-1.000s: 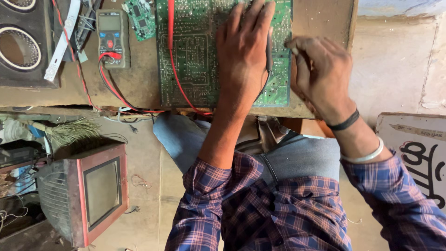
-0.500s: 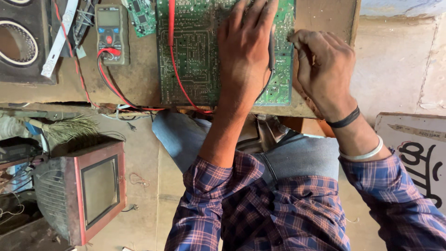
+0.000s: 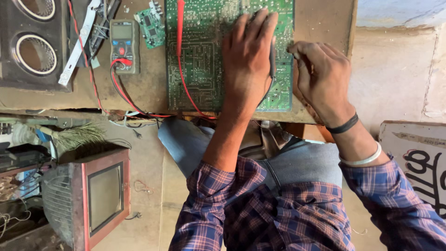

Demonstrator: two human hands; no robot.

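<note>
Head view: my left hand (image 3: 248, 69) lies flat on the green circuit board (image 3: 200, 56), fingers spread and gripping nothing, probably to keep the board from sliding. The board sits solder side up on the brown worktop (image 3: 148, 93), near its front edge. My right hand (image 3: 320, 76) is at the board's right edge, its fingertips pinched together on something small; I cannot tell what. A black lead (image 3: 271, 65) runs between my 2 hands. A red probe lead (image 3: 182, 60) crosses the board's left part and loops back to the multimeter (image 3: 124, 46), which lies left of the board, likely within easy reach for reading. A small green board (image 3: 151, 25) lies beside it, and farther left, a speaker box (image 3: 32, 42). Below the worktop, left of my knees, a small old monitor (image 3: 100, 197) stands on the dusty floor (image 3: 148, 186).
</note>
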